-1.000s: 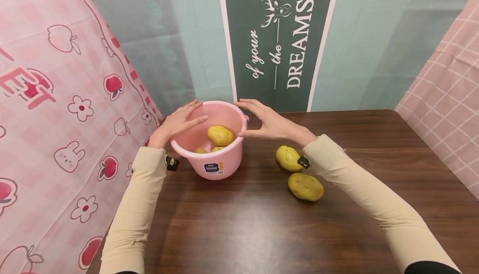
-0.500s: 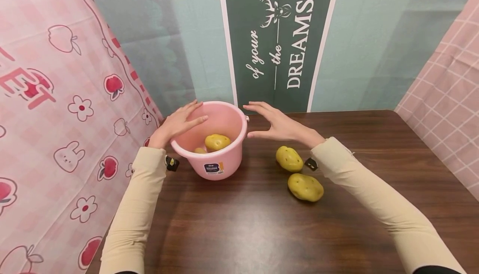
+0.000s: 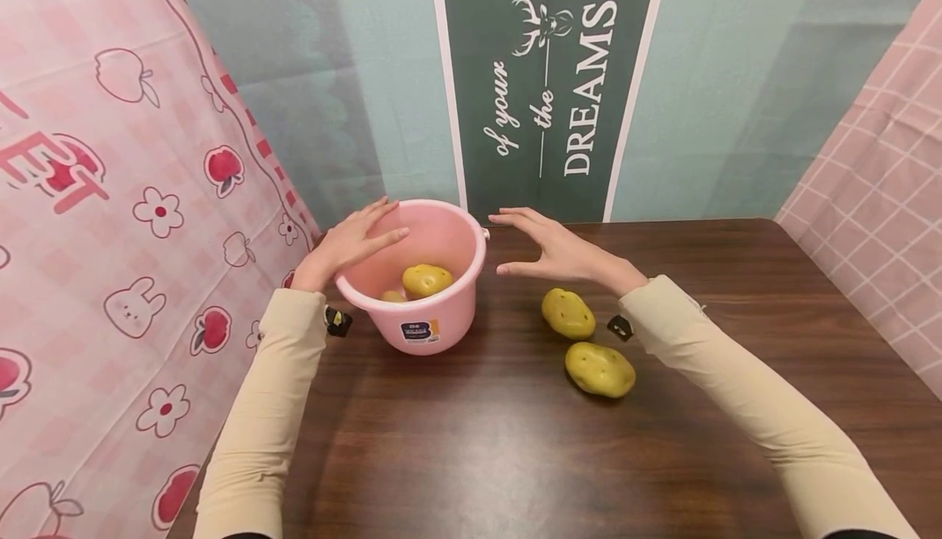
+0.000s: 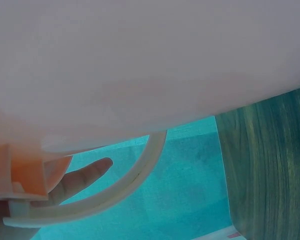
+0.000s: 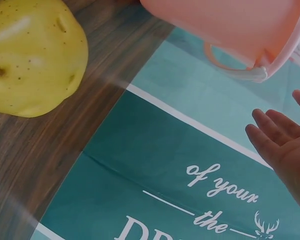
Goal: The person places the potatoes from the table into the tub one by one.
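- Lt hand [image 3: 352,243] at left rim of pink bucket [image 3: 458,310]; fingers run twd far rim, thumb out over the mouth. Grip relaxed, fingers fairly straight. How hard it bears on rim: can't tell.
- Rt hand [image 3: 558,251] in the air, right of bucket, apart from it. Grip spread, thumb well off fingers, nothing held.
- Pink bucket upright on counter [image 3: 456,449], far left part; label [image 3: 419,332] on near side. Handle [image 4: 135,178] hangs vs. outer wall, seen in lt wrist view; part of a finger shows behind it.
- Bucket contents, visible part: one yellow potato [image 3: 428,281] nr middle, plus second potato [image 3: 393,297] left of it, mostly hidden by near rim. Any more below: can't tell.
- Two potatoes outside, on counter, right of bucket: far potato [image 3: 568,314], below rt hand's wrist side; near potato [image 3: 600,370] just beside it, slightly right. Touching or not: can't tell.
- Arms: cream sleeves [image 3: 257,416], black units [image 3: 338,321] at both wrists.
- Counter dark brown, wood grain; glare nr middle.
- Far side: pale green cloth [image 3: 706,114] w/ dark green panel [image 3: 559,56], white deer head & sideways lettering incl. "DREAMS".
- Left side: pink print cloth [image 3: 177,261], apples, flowers, rabbit. Right side: pink cloth w/ white grid [image 3: 876,171].
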